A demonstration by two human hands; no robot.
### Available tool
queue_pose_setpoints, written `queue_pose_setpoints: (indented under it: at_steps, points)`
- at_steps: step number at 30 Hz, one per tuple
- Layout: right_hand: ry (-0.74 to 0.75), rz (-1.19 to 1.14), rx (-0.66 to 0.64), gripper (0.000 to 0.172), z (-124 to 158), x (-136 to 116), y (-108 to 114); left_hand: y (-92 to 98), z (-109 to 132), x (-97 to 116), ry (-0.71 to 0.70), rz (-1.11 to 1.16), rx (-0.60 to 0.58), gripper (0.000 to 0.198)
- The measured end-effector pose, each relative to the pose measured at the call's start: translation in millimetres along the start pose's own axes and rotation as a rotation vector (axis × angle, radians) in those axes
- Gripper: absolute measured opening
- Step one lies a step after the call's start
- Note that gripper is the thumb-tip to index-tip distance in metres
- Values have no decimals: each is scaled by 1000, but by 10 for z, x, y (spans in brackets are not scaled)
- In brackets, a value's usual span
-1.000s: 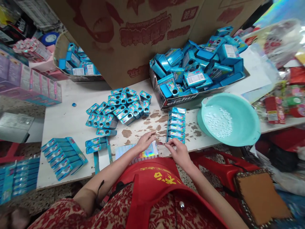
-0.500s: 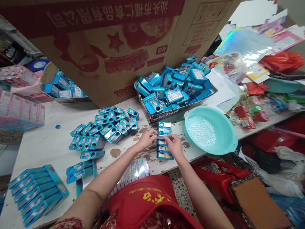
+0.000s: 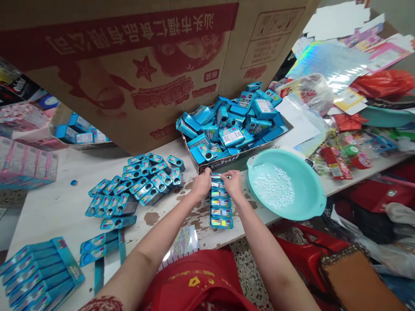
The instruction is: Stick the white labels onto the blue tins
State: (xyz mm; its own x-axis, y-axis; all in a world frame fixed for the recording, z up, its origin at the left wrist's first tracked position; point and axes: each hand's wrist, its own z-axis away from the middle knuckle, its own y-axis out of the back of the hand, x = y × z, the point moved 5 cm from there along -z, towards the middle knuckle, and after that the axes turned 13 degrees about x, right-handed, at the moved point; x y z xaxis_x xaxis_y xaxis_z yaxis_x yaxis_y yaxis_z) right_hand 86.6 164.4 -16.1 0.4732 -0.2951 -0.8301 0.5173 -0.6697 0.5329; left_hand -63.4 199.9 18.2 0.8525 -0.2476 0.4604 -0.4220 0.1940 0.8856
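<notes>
A column of small blue tins stands in a narrow tray on the white table, shiny strips across their tops. At the upper left of this column is my left hand, its fingers bent and pressed together; whatever they pinch is too small to make out. My right hand is at the upper right of the column, thumb and fingers closed near a small shiny strip over the tins. More blue tins with round dark holes stand to the left.
An open carton of blue tins sits behind my hands, against a large brown cardboard box. At the right is a turquoise basin with small white pieces. Stacked blue packs lie at the lower left.
Both hands have moved away from me, up to the far end of the tin column. More strip-covered tops show nearer me. The whole view has shifted slightly.
</notes>
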Motion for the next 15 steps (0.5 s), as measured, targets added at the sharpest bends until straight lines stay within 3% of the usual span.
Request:
queue_pose_setpoints:
  at_steps: [5,9,15]
  points:
    - [-95,-45,11,12,-13,182,-105,-251,-52,-61,53,89,5,28]
    - [-187,-93,11,33,-20,315,-116,-397,-12,-196,163,182,8,34]
    - [-187,-171,-63,43,70,345,-73,-412,188,-259,227,247,39,38]
